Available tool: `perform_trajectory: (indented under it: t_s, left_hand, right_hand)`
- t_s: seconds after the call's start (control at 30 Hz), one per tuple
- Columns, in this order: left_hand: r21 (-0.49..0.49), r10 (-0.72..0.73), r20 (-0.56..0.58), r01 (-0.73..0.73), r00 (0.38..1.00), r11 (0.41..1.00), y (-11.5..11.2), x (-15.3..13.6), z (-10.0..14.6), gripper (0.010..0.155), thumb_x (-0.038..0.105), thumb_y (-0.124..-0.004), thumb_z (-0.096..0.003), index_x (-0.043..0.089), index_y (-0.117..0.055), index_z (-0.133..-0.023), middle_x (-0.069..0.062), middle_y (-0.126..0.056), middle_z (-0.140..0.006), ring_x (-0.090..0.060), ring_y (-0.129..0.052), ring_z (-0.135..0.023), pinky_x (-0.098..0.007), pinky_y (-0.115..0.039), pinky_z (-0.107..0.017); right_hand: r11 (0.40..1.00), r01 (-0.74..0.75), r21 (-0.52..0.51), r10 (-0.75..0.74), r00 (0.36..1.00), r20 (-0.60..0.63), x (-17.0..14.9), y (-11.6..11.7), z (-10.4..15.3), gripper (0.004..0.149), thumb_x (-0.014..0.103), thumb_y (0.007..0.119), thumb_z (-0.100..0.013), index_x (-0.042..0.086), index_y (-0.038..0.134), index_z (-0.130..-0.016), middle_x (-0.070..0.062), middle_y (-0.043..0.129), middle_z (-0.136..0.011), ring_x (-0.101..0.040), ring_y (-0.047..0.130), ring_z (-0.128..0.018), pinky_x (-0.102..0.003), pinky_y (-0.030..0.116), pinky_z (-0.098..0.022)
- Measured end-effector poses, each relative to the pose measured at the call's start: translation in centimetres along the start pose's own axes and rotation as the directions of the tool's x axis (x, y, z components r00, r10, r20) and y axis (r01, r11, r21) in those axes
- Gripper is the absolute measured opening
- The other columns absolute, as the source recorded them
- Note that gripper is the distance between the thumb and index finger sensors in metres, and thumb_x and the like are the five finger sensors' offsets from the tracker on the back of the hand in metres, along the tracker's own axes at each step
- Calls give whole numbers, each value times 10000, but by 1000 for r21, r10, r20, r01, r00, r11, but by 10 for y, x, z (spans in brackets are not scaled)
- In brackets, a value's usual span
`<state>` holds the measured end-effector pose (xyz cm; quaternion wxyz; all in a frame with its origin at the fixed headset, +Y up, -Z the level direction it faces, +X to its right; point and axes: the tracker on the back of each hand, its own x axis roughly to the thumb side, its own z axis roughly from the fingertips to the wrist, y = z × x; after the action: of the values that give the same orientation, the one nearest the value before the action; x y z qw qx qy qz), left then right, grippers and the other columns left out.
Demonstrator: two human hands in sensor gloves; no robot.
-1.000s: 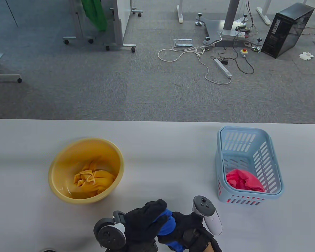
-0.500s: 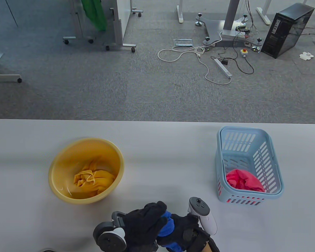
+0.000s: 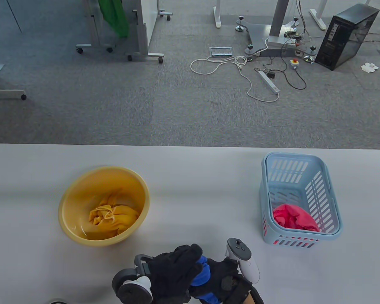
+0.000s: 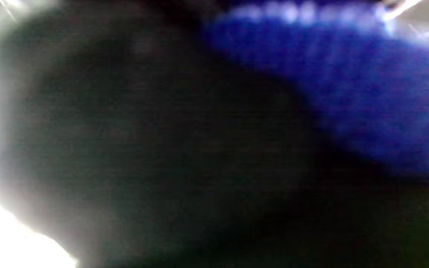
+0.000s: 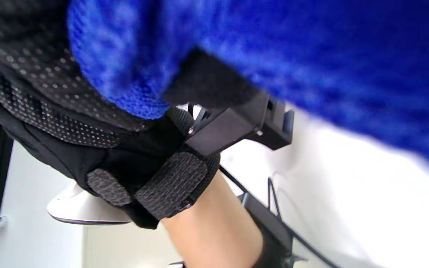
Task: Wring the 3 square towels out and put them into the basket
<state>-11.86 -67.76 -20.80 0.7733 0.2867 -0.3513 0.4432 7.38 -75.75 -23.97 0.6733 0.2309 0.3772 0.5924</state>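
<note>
Both hands, left hand (image 3: pixel 174 272) and right hand (image 3: pixel 224 278), fingers curled tight round blue towel (image 3: pixel 201 274) at surface near edge; red towel (image 3: pixel 293 218) in basket (image 3: pixel 332 202), yellow towel (image 3: pixel 110 217) in basin (image 3: pixel 69 196).

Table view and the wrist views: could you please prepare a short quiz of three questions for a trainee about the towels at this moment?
1. True or false: the red towel lies in the blue basket.
2. Which towel do both hands grip? A yellow, B blue, C red.
3. Fill in: the yellow towel sits in the yellow ____.

Key: 1 true. 2 B: left hand and right hand grip the blue towel. 3 basin.
</note>
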Motion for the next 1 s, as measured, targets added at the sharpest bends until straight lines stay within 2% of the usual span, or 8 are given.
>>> perform_trajectory:
  t_s: [0.17, 0.4, 0.47, 0.53, 0.73, 0.83, 0.9, 1.0]
  left_hand:
    - [9, 103, -136, -102, 985, 995, -3, -12, 6, 478, 504, -814, -510, 227, -900, -889, -214, -943, -667, -282, -982, -73, -285, -820, 2]
    - [15, 146, -288, -148, 946, 989, -4, -24, 11, 503, 515, -817, -520, 232, -872, -933, -198, -941, -729, -312, -998, -130, -301, -843, -36]
    - [25, 169, -364, -172, 916, 985, -4, -27, 13, 514, 510, -826, -526, 222, -860, -950, -203, -936, -755, -336, -1003, -161, -320, -851, -69]
    - [17, 190, -423, -202, 886, 979, -4, -29, 14, 527, 505, -829, -531, 213, -841, -968, -205, -927, -781, -353, -1007, -193, -334, -860, -90]
    - [16, 218, -508, -243, 833, 970, -5, -35, 16, 554, 510, -829, -538, 202, -811, -998, -204, -911, -829, -375, -1019, -264, -354, -876, -133]
    - [-6, 235, -591, -296, 772, 955, -3, -40, 17, 548, 512, -829, -541, 228, -823, -1009, -196, -917, -866, -388, -1035, -313, -367, -885, -157]
    - [-5, 256, -634, -335, 730, 942, -3, -43, 18, 552, 507, -834, -543, 221, -820, -1015, -202, -919, -876, -397, -1046, -345, -380, -889, -173]
    - [9, 269, -660, -351, 702, 936, -4, -46, 20, 565, 503, -837, -543, 195, -814, -1016, -207, -928, -870, -397, -1055, -355, -384, -891, -174]
  right_hand:
    - [974, -182, -137, 177, 983, -49, 10, -4, 11, 674, 381, 1079, -414, 107, 739, -928, -93, 958, -580, -197, 983, -220, -298, 921, -122]
    - [881, -360, -307, 343, 933, -108, 20, -5, 18, 728, 381, 1077, -414, 127, 695, -979, -95, 939, -621, -206, 986, -247, -305, 926, -150]
    - [821, -427, -380, 405, 904, -139, 24, -3, 20, 731, 372, 1085, -400, 123, 704, -972, -100, 938, -644, -218, 995, -265, -315, 930, -166]
    - [780, -478, -403, 449, 877, -171, 27, -2, 22, 730, 369, 1084, -399, 131, 702, -973, -98, 933, -676, -235, 1003, -306, -329, 936, -205]
    - [665, -559, -495, 523, 822, -225, 32, 2, 25, 732, 347, 1082, -402, 151, 691, -990, -104, 919, -715, -261, 1003, -358, -361, 932, -258]
    - [569, -620, -541, 579, 769, -272, 35, 5, 27, 733, 343, 1080, -405, 157, 686, -994, -105, 914, -730, -269, 1001, -377, -368, 929, -274]
    - [456, -674, -582, 642, 702, -309, 37, 7, 29, 720, 339, 1083, -398, 166, 702, -984, -104, 919, -725, -272, 1003, -371, -368, 929, -268]
    - [366, -715, -595, 689, 638, -343, 40, 10, 31, 717, 338, 1082, -399, 171, 701, -983, -102, 917, -729, -272, 1002, -376, -369, 927, -273]
